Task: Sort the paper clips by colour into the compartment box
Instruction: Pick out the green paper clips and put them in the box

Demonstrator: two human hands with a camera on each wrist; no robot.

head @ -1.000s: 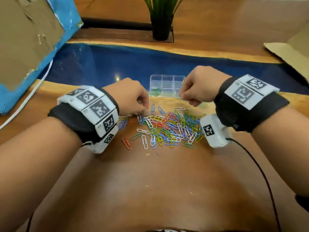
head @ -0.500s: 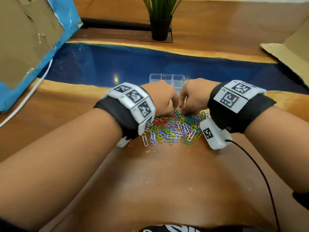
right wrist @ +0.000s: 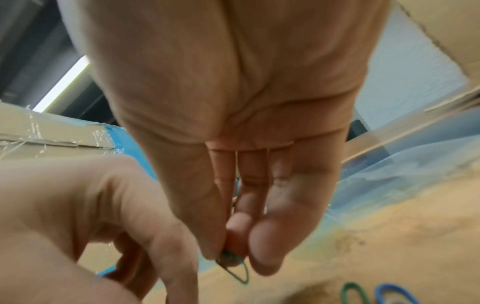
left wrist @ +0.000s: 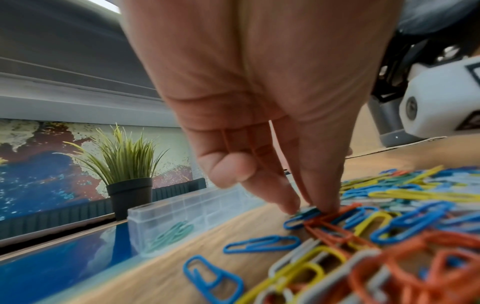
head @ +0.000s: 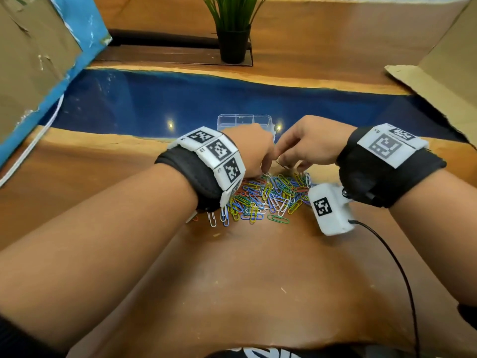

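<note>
A pile of coloured paper clips (head: pixel 265 197) lies on the wooden table, spread toward me from both hands. Just beyond it stands the clear compartment box (head: pixel 244 121), partly hidden by my hands; its wall (left wrist: pixel 182 214) shows green clips (left wrist: pixel 171 232) in an end compartment. My left hand (head: pixel 264 171) reaches down to the pile's far edge, and its thumb and forefinger (left wrist: pixel 309 207) pinch a dark green clip (left wrist: pixel 307 211) that lies there. My right hand (head: pixel 284 161) hovers just above the pile. Its thumb and fingers (right wrist: pixel 228 253) pinch a green clip (right wrist: pixel 235 269) that hangs free.
A potted plant (head: pixel 233 29) stands at the back centre. Blue-edged cardboard (head: pixel 38 60) leans at the left with a white cable (head: pixel 31 148) below it. More cardboard (head: pixel 444 81) sits at the right. A black cable (head: pixel 395 267) trails from my right wrist camera.
My left hand moved right to the pile's far edge. My right hand dropped onto the pile, then rose slightly with a green clip pinched.
</note>
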